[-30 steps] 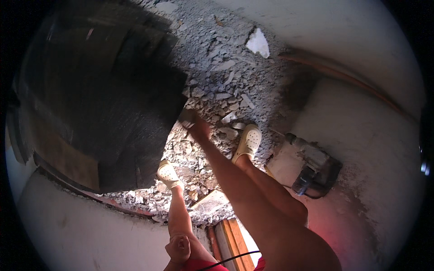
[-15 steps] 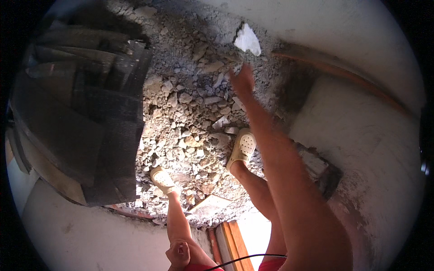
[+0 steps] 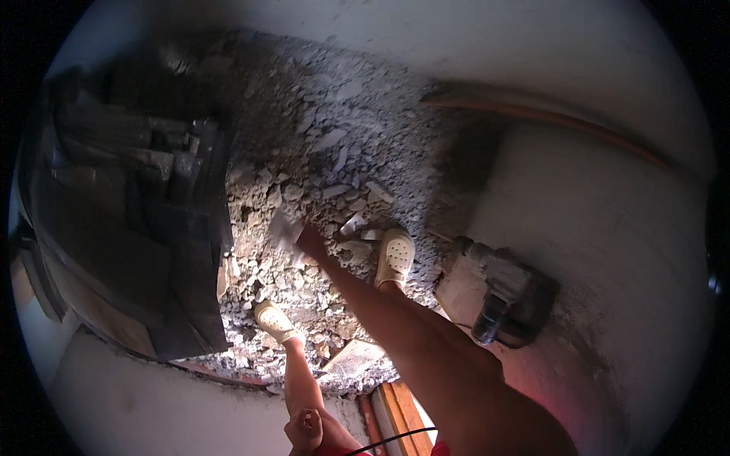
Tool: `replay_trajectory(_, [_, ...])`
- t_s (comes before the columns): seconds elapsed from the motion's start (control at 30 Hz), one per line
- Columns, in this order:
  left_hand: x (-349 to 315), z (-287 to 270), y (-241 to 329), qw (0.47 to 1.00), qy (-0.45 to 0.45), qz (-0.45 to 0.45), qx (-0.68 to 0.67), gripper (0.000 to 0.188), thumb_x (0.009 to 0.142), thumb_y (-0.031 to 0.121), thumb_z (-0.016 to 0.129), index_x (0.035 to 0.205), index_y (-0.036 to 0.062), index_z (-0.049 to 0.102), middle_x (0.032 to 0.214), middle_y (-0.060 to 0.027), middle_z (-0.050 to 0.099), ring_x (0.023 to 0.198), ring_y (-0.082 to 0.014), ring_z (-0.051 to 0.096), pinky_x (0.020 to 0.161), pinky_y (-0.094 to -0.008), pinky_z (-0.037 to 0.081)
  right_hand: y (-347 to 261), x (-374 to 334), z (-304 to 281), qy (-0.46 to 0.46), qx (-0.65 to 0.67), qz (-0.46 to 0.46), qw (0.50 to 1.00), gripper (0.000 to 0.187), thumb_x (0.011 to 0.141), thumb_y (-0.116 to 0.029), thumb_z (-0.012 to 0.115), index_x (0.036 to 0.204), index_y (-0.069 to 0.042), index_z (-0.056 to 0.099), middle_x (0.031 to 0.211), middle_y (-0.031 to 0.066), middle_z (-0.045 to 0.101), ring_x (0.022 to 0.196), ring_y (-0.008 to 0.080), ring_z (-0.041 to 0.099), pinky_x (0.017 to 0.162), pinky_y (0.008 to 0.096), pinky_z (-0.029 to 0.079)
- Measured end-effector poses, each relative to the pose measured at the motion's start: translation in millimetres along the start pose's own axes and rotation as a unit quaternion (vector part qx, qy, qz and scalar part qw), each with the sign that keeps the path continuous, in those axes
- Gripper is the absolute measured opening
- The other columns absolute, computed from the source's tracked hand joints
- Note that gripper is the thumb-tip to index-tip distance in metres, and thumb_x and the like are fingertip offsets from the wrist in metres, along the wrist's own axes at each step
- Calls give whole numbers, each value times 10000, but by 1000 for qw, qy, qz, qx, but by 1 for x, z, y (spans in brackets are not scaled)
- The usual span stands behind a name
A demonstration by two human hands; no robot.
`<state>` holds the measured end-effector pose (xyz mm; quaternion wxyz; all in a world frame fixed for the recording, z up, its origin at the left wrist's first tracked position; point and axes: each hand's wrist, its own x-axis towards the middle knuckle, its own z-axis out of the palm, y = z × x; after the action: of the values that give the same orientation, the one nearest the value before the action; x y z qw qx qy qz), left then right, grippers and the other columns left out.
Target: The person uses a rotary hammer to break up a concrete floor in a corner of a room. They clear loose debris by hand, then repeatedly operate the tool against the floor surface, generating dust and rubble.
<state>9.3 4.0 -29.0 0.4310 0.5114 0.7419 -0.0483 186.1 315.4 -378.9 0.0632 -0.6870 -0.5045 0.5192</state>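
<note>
My right hand (image 3: 310,242) reaches out over the rubble (image 3: 323,186), left of my right foot. Its fingers are closed on a pale, flat broken piece (image 3: 284,228), smeared by motion, so its exact kind is unclear. My left hand (image 3: 304,431) rests by my left knee, curled into a fist with nothing visible in it. Beneath the right hand lie stones and broken chunks of many sizes. My feet, in beige clogs (image 3: 396,257), stand apart on the debris.
Dark sheets or boards (image 3: 144,251) are stacked on the left. A power drill or hammer drill (image 3: 502,296) lies at the right by the pale wall (image 3: 608,251). A long brown strip (image 3: 547,115) runs along the wall's foot. A black cable (image 3: 391,439) crosses near my lap.
My right hand has come back nearer and to the left. The white piece at the far side is gone from there, and a pale piece is in that hand. The power tool shows more fully.
</note>
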Motion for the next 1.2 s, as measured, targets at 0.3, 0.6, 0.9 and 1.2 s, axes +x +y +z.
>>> replay_trajectory(0.3, [-24, 17, -53, 999, 36, 1, 27, 235, 900, 299, 714, 783, 110, 640, 639, -128, 654, 559, -369, 653, 528, -474, 518, 18, -43, -174, 30, -220, -119, 968, 279, 894, -180, 642, 1143, -54, 650, 1203, 178, 665, 1070, 322, 644, 916, 466, 517])
replay_trajectory(0.6, [-32, 35, -84, 986, 53, 54, 150, 331, 954, 474, 643, 916, 149, 696, 744, -131, 666, 641, -397, 621, 642, -567, 478, -7, -110, -669, 235, -633, 117, 729, 397, 1035, -196, 464, 1398, -72, 566, 1451, 151, 541, 1384, 347, 459, 1187, 492, 338])
replay_trajectory(0.9, [-44, 41, -87, 999, 26, 13, 42, 234, 942, 342, 667, 940, 109, 665, 815, -138, 685, 708, -350, 670, 659, -484, 531, -41, -136, -669, 188, -703, 157, 668, 357, 1004, -186, 567, 1356, -137, 596, 1293, 109, 633, 1226, 296, 600, 1052, 455, 476])
replay_trajectory(1.2, [-53, -4, -65, 990, 20, -59, -128, 332, 953, 420, 625, 987, 112, 746, 917, -142, 741, 833, -361, 715, 765, -466, 568, -161, -318, -466, -76, -589, 177, 785, 402, 859, -21, 695, 1252, -34, 613, 1205, 197, 682, 1134, 359, 663, 950, 466, 520])
